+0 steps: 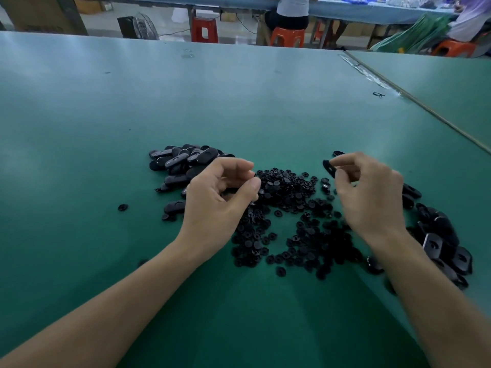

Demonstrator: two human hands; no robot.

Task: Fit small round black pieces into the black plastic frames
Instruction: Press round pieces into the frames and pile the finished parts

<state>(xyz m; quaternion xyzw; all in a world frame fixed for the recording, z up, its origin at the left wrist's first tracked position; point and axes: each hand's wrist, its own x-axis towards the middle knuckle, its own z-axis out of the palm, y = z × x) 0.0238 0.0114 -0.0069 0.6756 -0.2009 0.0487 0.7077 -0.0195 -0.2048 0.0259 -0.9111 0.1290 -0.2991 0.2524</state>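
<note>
1. Nearest, the left forearm (111,309) and the right forearm (438,301), both bare, stretched from the near edge over the green table (239,328).
2. Just beyond, between the wrists, a broad flat heap of small round black pieces (292,216) on the table, with one stray piece (280,271) at its near edge.
3. Near right, beside the right wrist, a pile of black plastic frames (441,243), rounded rectangles overlapping one another.
4. Left hand (220,197) over the left edge of the heap, fingers curled and thumb close to the forefinger; impossible to tell whether a piece sits between them.
5. Right hand (369,192) raised above the right side of the heap, thumb and fingertips pinching a single black frame (329,168), held edge-on and clear of the table.
6. Left of and beyond the left hand, a second pile of longer black parts (180,163); well apart to the left, a lone round piece (122,207).
7. Farther right, a small dark scrap (378,94) near the seam with a second green table (438,83).
8. Farthest, a red stool (204,30), an orange stool (287,37), a floor fan (138,27), and a seated person (291,11) at a blue bench (372,9).
</note>
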